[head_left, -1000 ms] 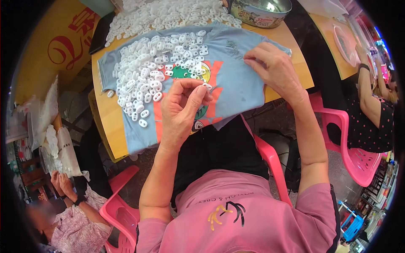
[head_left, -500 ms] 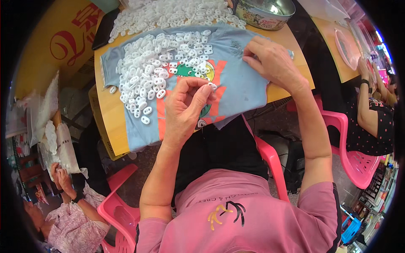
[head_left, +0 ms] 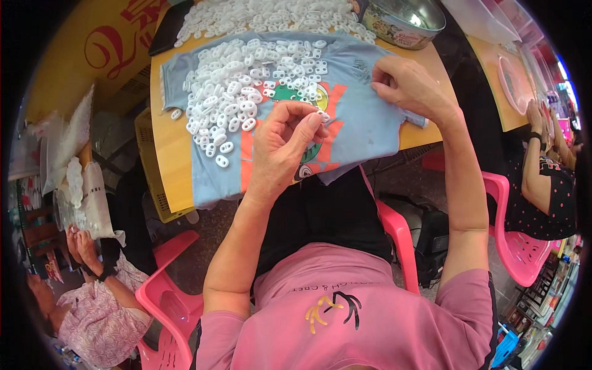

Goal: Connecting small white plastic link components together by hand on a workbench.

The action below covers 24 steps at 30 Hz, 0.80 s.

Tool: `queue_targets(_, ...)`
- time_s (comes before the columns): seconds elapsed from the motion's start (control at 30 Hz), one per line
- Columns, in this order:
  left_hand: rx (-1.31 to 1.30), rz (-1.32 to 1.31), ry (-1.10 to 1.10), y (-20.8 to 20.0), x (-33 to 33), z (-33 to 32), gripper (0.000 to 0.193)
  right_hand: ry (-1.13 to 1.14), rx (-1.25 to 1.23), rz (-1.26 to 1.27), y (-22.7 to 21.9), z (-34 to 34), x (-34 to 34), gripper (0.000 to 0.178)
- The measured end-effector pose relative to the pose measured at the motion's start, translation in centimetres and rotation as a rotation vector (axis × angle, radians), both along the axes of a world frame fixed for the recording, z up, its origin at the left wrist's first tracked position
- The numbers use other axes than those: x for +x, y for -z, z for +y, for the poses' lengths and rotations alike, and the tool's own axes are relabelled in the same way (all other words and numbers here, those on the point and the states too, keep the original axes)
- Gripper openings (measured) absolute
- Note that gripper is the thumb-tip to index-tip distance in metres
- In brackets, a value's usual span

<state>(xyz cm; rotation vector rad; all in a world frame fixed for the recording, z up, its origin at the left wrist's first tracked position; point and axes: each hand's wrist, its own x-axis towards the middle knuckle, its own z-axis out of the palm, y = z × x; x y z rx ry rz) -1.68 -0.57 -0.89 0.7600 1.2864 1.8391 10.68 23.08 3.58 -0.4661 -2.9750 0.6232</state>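
My left hand (head_left: 287, 139) is closed in a pinch, its thumb and fingertip gripping a small white two-hole plastic piece (head_left: 322, 116) above the printed part of a blue-grey T-shirt (head_left: 376, 129) spread on the table. To the right, my right hand (head_left: 413, 86) has its fingers drawn together just over the cloth; whatever may be between them is hidden. Beside its fingertips lies a small patch of fine dark bits (head_left: 361, 66), too small to name. Left of my hands, a heap of white oval two-hole pieces (head_left: 228, 86) covers the shirt, with squarer two-hole pieces (head_left: 306, 77) at its right side.
A larger heap of white pieces (head_left: 265, 15) lies at the table's far side, next to a round metal tin (head_left: 404, 24). The wooden table (head_left: 169, 179) edges show around the shirt. Pink chairs (head_left: 176, 296) and co-workers are at both sides.
The whole view has shifted slightly, the table now sitting a little higher and further right. My left hand still pinches the white piece; my right hand stays by the dark bits.
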Motion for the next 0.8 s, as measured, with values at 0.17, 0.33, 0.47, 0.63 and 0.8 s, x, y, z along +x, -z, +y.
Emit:
queue_targets(0.17, 0.005, -0.036, -0.001, -0.1, 0.0, 0.0, 0.015, 0.132, -0.053, 0.155, -0.3, -1.3, 0.9, 0.012)
queue_targets(0.33, 0.038, -0.066, -0.005, -0.1, 0.0, 0.0, 0.015, 0.153, -0.490, 0.263, 0.6, -2.4, 0.7, 0.014)
queue_targets(0.47, 0.043, -0.082, -0.015, -0.1, 0.0, 0.0, 0.016, 0.128, -0.841, 0.338, -0.1, -5.8, -0.4, 0.023)
queue_targets(0.63, 0.055, -0.056, -0.014, 0.0, -0.1, 0.0, 0.016, 0.146, -1.059, 0.437, 0.8, -8.3, -1.1, 0.022)
queue_targets(0.8, 0.052, -0.056, -0.035, -0.1, 0.0, 0.0, 0.017, 0.241, -1.140, 0.478, 1.8, -9.3, -1.2, 0.016)
